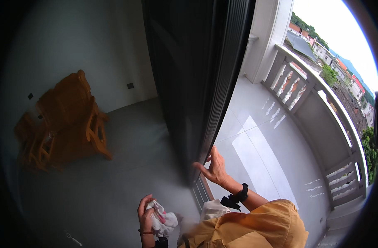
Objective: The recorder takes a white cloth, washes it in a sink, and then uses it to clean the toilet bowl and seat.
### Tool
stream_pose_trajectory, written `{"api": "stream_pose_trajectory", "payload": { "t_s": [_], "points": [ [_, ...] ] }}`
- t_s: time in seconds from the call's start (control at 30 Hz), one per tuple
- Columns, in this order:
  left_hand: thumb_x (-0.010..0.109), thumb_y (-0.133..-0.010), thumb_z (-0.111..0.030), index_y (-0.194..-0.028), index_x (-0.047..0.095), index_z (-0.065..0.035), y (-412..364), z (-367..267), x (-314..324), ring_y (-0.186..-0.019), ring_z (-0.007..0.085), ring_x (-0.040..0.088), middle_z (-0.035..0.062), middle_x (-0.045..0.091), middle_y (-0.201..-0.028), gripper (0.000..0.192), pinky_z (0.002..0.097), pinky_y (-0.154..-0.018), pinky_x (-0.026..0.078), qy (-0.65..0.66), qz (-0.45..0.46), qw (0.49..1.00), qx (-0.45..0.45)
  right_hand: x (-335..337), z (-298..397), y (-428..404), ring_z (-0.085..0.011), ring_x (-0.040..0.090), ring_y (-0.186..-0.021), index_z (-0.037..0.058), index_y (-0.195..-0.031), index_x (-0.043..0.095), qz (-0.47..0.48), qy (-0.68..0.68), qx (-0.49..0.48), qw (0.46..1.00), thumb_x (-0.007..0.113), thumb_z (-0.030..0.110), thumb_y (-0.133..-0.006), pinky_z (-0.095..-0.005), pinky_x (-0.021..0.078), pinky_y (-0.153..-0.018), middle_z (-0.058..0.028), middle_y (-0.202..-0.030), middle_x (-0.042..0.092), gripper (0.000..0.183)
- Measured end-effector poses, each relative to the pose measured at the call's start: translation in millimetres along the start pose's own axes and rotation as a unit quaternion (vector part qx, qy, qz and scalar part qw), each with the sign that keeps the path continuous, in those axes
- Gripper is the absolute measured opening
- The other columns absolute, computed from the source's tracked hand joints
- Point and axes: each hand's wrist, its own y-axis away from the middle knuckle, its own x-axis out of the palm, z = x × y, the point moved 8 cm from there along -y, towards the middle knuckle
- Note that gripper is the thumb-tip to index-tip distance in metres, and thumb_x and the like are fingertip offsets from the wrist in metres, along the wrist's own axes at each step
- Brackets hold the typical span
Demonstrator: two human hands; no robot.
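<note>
A dark sliding door panel (189, 77) stands on edge between the room and the balcony. My right hand (214, 166) grips its near vertical edge, thumb on the room side and fingers round the balcony side. A black strap with a small device (238, 197) circles that wrist. Lower down, my left hand (146, 214) is closed on a crumpled white cloth (164, 218) with pink patches, held over the grey floor. The door's floor track (201, 192) shows just below the panel's end.
Carved wooden chairs (68, 117) stand by the wall at left. A small tool with a white handle (73, 238) lies on the floor at lower left. On the right, a balustrade (319, 93) borders the tiled balcony, with rooftops beyond.
</note>
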Motion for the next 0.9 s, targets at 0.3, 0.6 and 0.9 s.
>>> {"api": "stream_pose_trajectory", "payload": {
  "t_s": [0.3, 0.6, 0.9],
  "points": [
    [0.041, -0.071, -0.006, -0.12, 0.045, 0.0001, -78.7, -56.5, 147.8, -0.076, 0.0166, 0.056, 0.0136, 0.054, -0.099, 0.049, 0.0261, -0.07, 0.046, -0.138, 0.317, 0.935, 0.078, -20.8, 18.7, 34.4, -0.0358, 0.052, -0.08, 0.0058, -0.112, 0.036, -0.002, 0.091, 0.127, 0.988, 0.062, 0.021, -0.077, -0.04, 0.0436, -0.063, -0.0147, -0.098, 0.045, 0.046],
    [0.05, -0.074, -0.006, -0.125, 0.03, 0.0081, -92.7, -13.4, 181.6, -0.11, 0.0345, 0.045, 0.0259, 0.04, -0.121, 0.056, 0.0332, -0.093, 0.037, -0.228, 0.263, 0.914, 0.21, -176.4, 91.3, 261.6, -0.0129, 0.056, -0.064, 0.0057, -0.101, 0.053, -0.339, 0.195, 0.296, 0.872, 0.062, -0.004, -0.071, -0.0208, 0.0481, -0.05, -0.0101, -0.097, 0.049, 0.033],
    [0.052, -0.075, -0.014, -0.126, 0.029, 0.0104, -95.9, -24.5, 199.8, -0.119, 0.0296, 0.037, 0.0237, 0.035, -0.13, 0.062, 0.031, -0.099, 0.026, -0.23, 0.208, 0.916, 0.256, -216.1, 274.5, 410.6, -0.0154, 0.054, -0.066, 0.0031, -0.087, 0.058, -0.517, 0.469, 0.31, 0.646, 0.057, -0.002, -0.077, -0.0215, 0.0441, -0.051, -0.0083, -0.082, 0.055, 0.012]
  ]
}}
